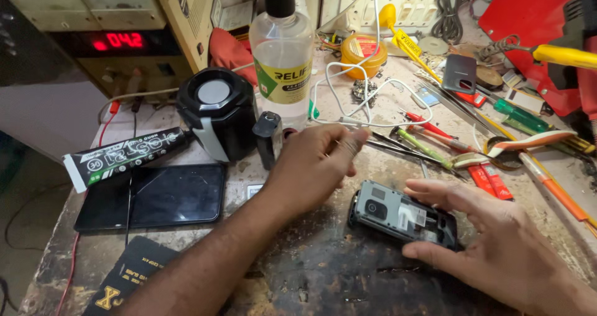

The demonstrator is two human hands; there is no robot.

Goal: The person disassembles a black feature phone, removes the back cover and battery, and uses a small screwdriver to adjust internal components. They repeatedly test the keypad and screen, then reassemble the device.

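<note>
Opened phone (403, 219) is lying on the worn, stained bench (323, 272), right of centre, back cover off. Dark frame, grey inner plate exposed, round camera module seen at its left end, white label patch mid-body, open cavity toward the right end. It is tilted, left end higher in frame.

Right hand (497, 241) is cupped around the phone: fingers laid along the far edge, thumb pressed on the near edge, so the phone is gripped from the right.

Left hand (317, 163) is held just above and left of the phone, not touching it. Fingers are curled shut on thin tweezers (398, 147), tips pointing right.

Nearby: black tablet (152, 196) lying flat at left, glue tube (124, 156) behind it, black speaker (217, 111), clear bottle (281, 55) with black cap, white cable (348, 98), screwdrivers (429, 145) scattered to the right.
</note>
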